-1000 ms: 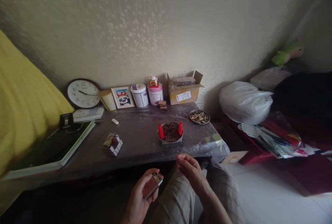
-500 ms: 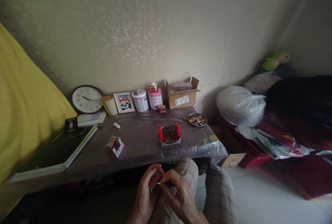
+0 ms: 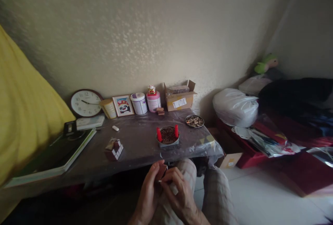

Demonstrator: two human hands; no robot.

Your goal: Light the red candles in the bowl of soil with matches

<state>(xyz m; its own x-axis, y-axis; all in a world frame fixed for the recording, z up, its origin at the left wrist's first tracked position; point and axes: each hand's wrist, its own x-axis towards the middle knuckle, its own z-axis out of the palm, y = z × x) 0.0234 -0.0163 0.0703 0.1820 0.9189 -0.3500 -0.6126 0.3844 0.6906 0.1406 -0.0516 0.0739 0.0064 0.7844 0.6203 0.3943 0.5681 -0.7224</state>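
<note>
Over my lap, my left hand (image 3: 148, 192) is closed around a small brown matchbox (image 3: 161, 171), its dark side facing right. My right hand (image 3: 180, 192) pinches a thin pale matchstick (image 3: 159, 181) between thumb and fingers, close beside the box; most of the stick is hidden. Beyond my hands, a round bowl (image 3: 166, 143) of dark grains stands near the table's front edge, with a red candle (image 3: 159, 134) and a second red candle (image 3: 176, 131) upright in it. A round dish (image 3: 194, 116) of many matchsticks lies at the right, with a small orange glow at its left side.
The plastic-covered table (image 3: 140, 141) also bears a puzzle cube (image 3: 114, 149), a white eraser-like piece (image 3: 115, 128) and a large green book (image 3: 59, 152). Along the wall stand a clock (image 3: 86, 103), a picture frame (image 3: 123, 106), tins and a cardboard box (image 3: 179, 100). Bags lie at right.
The matchbox has turned and risen slightly in my left hand, so its brown face shows more. My right hand stays close to it with the matchstick. The view has shifted slightly.
</note>
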